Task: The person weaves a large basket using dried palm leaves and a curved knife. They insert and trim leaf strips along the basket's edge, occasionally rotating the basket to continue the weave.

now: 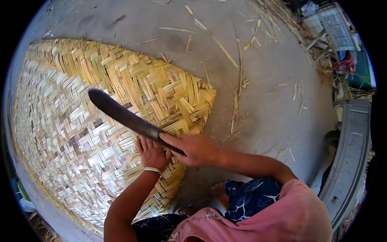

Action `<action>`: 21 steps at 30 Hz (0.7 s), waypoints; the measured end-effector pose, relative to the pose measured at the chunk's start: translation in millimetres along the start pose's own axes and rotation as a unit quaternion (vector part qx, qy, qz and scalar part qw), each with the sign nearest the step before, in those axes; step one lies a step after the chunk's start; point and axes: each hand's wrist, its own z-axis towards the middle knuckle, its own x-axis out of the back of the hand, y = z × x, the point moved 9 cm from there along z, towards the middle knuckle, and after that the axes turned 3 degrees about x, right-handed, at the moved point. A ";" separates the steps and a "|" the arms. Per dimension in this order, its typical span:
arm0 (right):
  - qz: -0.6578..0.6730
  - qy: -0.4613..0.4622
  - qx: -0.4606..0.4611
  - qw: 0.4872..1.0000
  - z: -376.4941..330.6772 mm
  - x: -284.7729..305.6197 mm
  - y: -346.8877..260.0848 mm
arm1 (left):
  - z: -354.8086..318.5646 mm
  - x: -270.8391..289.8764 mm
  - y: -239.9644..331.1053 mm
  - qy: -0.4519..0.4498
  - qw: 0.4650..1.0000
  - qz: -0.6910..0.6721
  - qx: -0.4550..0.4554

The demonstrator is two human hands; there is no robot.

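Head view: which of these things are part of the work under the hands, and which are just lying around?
In use:
- right hand, gripping the long dark blade
- left hand, pressed flat on the woven bamboo mat

Lying about:
- loose bamboo strips on the concrete floor
- grey plastic crate, upper right
- grey moulded panel along the right edge

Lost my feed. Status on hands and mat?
Right hand gripping dark blade. Left hand flat on woven bamboo mat. Loose bamboo strips beside mat's edge.
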 end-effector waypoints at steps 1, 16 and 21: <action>0.015 -0.015 -0.018 1.000 -17.7 0.5 -8.9 | 0.0 5.9 2.3 0.020 0.999 -0.035 -0.012; -0.013 -0.234 -0.060 0.970 -7.2 104.8 -143.7 | -0.2 2.0 5.5 0.163 0.986 -0.015 -0.023; 0.033 -0.228 0.070 0.970 4.0 67.6 -117.7 | -4.6 4.0 13.4 0.196 0.978 -0.060 -0.034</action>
